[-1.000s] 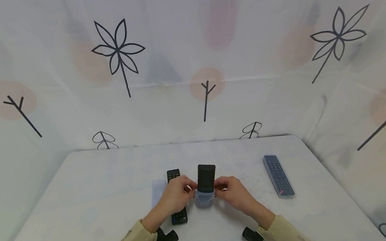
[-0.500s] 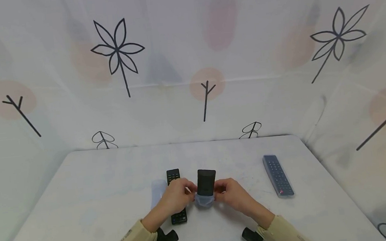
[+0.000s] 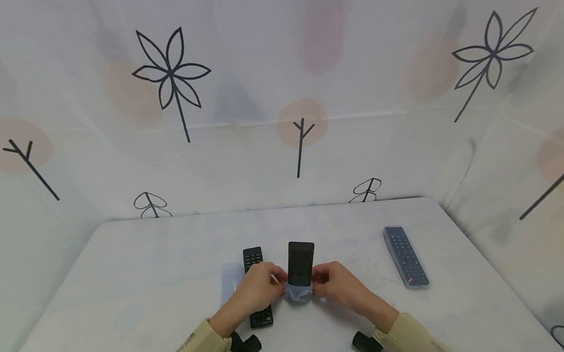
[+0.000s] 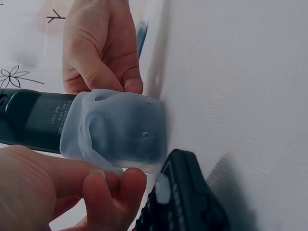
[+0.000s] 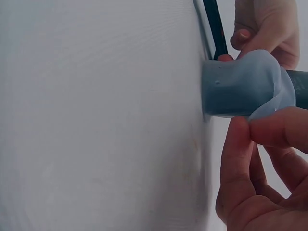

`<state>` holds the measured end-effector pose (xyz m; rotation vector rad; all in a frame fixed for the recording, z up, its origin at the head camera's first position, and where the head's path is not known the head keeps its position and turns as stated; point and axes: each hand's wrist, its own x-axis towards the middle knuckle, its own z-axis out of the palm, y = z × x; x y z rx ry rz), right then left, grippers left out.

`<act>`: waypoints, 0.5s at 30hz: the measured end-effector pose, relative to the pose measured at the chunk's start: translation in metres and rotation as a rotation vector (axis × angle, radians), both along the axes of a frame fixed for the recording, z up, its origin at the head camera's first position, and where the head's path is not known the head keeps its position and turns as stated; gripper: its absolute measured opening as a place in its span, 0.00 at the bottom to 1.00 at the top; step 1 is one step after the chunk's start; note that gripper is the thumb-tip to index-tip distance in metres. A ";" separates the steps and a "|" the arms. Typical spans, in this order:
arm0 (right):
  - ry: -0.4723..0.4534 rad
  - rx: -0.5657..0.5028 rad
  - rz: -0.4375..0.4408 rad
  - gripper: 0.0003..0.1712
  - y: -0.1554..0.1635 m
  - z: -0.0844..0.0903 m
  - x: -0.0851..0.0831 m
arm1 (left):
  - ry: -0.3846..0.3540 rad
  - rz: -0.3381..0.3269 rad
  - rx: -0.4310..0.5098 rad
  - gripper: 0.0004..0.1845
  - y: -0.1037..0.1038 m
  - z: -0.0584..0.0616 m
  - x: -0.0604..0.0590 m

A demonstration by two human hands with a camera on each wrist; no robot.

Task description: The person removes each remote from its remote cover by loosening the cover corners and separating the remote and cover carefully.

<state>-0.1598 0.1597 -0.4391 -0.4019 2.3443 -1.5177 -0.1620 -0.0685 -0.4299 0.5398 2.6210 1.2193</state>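
Note:
A black remote control [image 3: 301, 262] stands on end at the middle of the table, its back toward me. Its lower end sits inside a soft, translucent bluish remote cover [image 4: 125, 127], whose rim is folded over and bunched. My left hand [image 3: 261, 283] pinches the cover's rim on the left side between thumb and finger. On the opposite side my right hand [image 5: 264, 168] pinches the rim in the same manner. In the left wrist view small printed lettering shows on the remote's back above the cover. The base of the cover is right at the tabletop.
A second black remote [image 3: 261, 317] lies partly under my left forearm. Beside it lies a flat translucent cover [image 3: 230, 278]. At the right, another remote [image 3: 406, 255] lies in a bluish cover. The white table [image 3: 144, 266] ends at a patterned cloth backdrop [image 3: 240, 163].
The upright remote dips a little, then rises back. The cover's rim is more crumpled and sits slightly lower than a second ago. Both hands stay at its sides, shifted slightly downward.

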 end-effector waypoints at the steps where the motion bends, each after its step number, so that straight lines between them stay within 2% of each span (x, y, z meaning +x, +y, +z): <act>1: -0.003 -0.006 0.002 0.15 0.000 -0.001 0.000 | 0.001 0.001 -0.004 0.08 0.000 0.000 0.000; 6: -0.024 -0.042 0.004 0.15 -0.002 -0.001 0.002 | -0.004 0.003 -0.023 0.09 0.002 -0.001 -0.001; 9: -0.028 -0.013 -0.003 0.15 -0.002 -0.008 -0.001 | -0.016 -0.003 -0.025 0.10 0.002 -0.002 -0.001; 15: 0.024 0.069 -0.002 0.15 -0.004 -0.012 -0.001 | -0.046 0.005 -0.049 0.09 0.004 -0.005 0.000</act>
